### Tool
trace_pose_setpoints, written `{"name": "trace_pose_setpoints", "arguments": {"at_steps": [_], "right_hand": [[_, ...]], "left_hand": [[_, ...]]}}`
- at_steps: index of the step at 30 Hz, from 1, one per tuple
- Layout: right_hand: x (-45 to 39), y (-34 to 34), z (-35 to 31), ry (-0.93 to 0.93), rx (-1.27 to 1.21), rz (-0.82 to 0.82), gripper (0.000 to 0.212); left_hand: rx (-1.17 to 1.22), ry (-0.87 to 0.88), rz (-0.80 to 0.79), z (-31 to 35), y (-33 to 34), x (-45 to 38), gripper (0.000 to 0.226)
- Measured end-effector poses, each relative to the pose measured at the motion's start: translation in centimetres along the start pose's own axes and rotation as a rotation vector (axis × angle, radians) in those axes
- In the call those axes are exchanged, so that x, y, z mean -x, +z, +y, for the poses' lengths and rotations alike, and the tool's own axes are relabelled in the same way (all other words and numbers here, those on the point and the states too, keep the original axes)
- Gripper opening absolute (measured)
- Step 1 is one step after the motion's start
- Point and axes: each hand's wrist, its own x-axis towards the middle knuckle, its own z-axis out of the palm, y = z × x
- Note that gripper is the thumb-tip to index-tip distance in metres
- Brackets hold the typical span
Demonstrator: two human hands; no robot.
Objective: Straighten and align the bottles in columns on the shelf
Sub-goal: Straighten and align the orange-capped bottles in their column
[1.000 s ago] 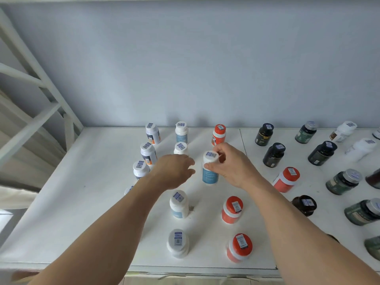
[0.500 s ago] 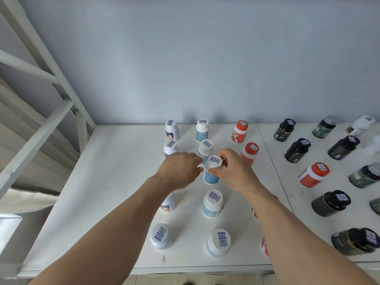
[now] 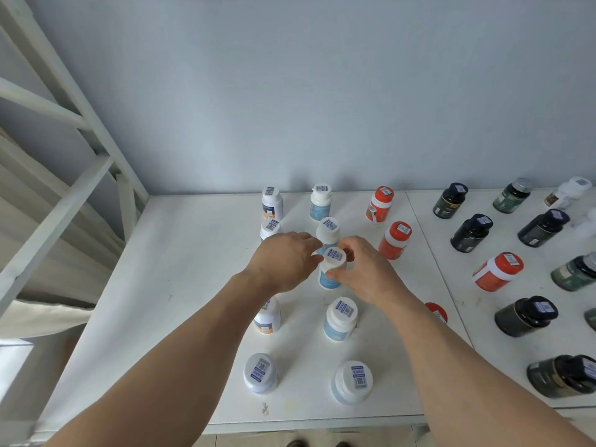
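On the white shelf, my right hand grips a white bottle with a blue label standing upright in the middle column. My left hand touches the same bottle's cap from the left. Behind it stand two more blue-label bottles, in front two others. A left column of white bottles is partly hidden by my left hand and arm. Red bottles form a column to the right; one lies under my right forearm.
Dark green and black bottles stand scattered on the right shelf panel, with a tilted red one among them. A white diagonal frame brace rises at left. The shelf's front edge is near my elbows.
The blue-label bottle went left from beside the red bottles into the middle column in my right hand. My left hand closed in on its cap. The camera view shifted left.
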Motion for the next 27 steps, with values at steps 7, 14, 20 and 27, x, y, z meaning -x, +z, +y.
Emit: {"name": "trace_pose_setpoints", "arguments": {"at_steps": [7, 14, 20, 27], "right_hand": [[-0.2, -4.5, 0.7, -0.02, 0.014, 0.105, 0.046], [-2.9, -10.1, 5.2, 0.037, 0.06, 0.069, 0.056], [-4.7, -11.2, 8.5, 0.004, 0.057, -0.173, 0.066], [-5.7, -11.8, 9.9, -0.046, 0.001, -0.23, 0.05]], "left_hand": [[-0.021, 0.048, 0.054, 2.1, -1.6, -2.0, 0.032], [0.01, 0.071, 0.025, 5.7, -1.1, -6.2, 0.037], [0.064, -0.07, -0.166, 9.0, 0.8, -10.8, 0.048], [0.159, -0.224, -0.32, 11.1, 2.8, -12.8, 0.05]]}}
